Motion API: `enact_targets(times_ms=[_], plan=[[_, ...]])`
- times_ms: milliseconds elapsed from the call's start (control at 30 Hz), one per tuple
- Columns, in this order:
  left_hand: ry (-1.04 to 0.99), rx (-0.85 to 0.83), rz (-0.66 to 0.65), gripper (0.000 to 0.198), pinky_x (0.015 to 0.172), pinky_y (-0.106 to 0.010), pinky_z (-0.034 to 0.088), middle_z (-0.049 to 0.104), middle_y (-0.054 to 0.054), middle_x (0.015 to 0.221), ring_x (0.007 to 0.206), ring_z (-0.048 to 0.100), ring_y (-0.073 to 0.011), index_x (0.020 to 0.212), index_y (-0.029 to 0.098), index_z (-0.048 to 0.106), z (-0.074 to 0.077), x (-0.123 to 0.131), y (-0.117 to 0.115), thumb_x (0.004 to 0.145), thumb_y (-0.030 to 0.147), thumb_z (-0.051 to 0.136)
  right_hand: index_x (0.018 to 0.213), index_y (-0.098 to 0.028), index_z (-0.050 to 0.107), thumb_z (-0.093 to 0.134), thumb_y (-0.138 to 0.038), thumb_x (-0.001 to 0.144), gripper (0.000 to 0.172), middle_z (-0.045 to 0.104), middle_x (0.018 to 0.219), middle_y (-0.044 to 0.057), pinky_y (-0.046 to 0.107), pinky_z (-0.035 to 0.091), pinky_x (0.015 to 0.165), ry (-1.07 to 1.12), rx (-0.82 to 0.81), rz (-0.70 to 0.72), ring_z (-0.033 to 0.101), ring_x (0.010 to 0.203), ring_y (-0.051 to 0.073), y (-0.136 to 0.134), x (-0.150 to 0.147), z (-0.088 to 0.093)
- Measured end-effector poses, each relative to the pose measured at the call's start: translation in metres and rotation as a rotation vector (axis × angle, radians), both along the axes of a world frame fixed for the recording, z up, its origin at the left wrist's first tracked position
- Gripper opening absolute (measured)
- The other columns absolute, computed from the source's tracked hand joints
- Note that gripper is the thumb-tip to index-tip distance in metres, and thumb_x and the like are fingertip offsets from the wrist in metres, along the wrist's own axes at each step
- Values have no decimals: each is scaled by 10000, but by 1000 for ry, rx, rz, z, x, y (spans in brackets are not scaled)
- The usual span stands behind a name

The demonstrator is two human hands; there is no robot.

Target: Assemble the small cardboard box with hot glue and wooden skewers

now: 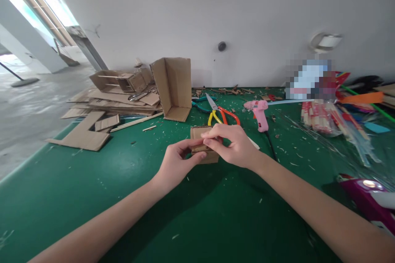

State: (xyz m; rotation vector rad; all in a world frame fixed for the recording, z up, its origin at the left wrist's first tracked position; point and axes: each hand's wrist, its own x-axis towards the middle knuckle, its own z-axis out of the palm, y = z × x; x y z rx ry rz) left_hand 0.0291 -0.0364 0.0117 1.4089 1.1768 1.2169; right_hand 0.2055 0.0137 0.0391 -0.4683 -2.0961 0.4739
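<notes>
A small cardboard box point(210, 158) is between my two hands above the green table. My left hand point(180, 160) grips its left side, fingers on top and thumb along the front. With thumb and index finger pinched together, my right hand point(233, 144) touches the top of the box; whatever is in that pinch is too small to make out. Just behind the hands lie scissors point(226, 114) with orange handles and pliers point(212, 118) with yellow handles. A taller folded cardboard piece point(177, 86) stands behind them to the left.
A pink glue gun point(260, 115) stands right of the scissors, its black cord running toward my right forearm. Cardboard sheets point(123, 100) are piled at the back left. Bagged sticks point(319, 117) and a purple object point(367, 197) lie at right. Scraps litter the green table point(92, 197).
</notes>
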Motion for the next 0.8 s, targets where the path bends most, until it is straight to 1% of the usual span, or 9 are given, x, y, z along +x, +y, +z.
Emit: enact_targets(times_ms=[100,233,500,667,733,800], plan=[[20,5,16,294,748,-258,549,754,-42,947,843,688,-159,989,172,720,-2,-1,0,704,235,750,870,-179,666,585,-164,880,83,688,739,-1,215,440,560,-41,-24,16,568,620,81,-1,2,2],[79,18,33,296,691,-268,535,750,-45,914,781,674,-160,992,175,725,-4,-1,0,710,262,744,874,-172,677,570,-165,887,108,699,748,5,220,450,579,-70,-51,18,593,647,89,-1,3,1],[80,18,23,299,713,-293,549,746,-60,934,816,681,-182,1004,170,722,-2,0,1,723,270,736,847,-199,645,518,-228,924,151,699,782,8,226,450,571,-132,-104,-9,609,681,106,-2,2,2],[99,30,3,305,714,-290,551,745,-62,938,807,680,-178,1034,168,709,-2,-1,2,747,269,720,828,-193,626,507,-239,930,163,694,790,17,220,447,561,-143,-132,-21,605,678,107,-2,1,0],[121,41,-11,296,738,-303,555,741,-72,952,826,683,-187,1039,158,699,-2,-4,2,769,277,703,833,-195,627,514,-236,926,151,696,795,18,225,453,569,-143,-137,-24,614,686,111,-2,1,-1],[170,93,-55,342,824,-332,549,724,-91,1038,934,677,-213,1089,154,671,-2,-8,2,778,290,702,847,-199,630,522,-245,923,140,695,788,16,234,467,584,-103,-161,-38,626,689,116,-1,1,-2]])
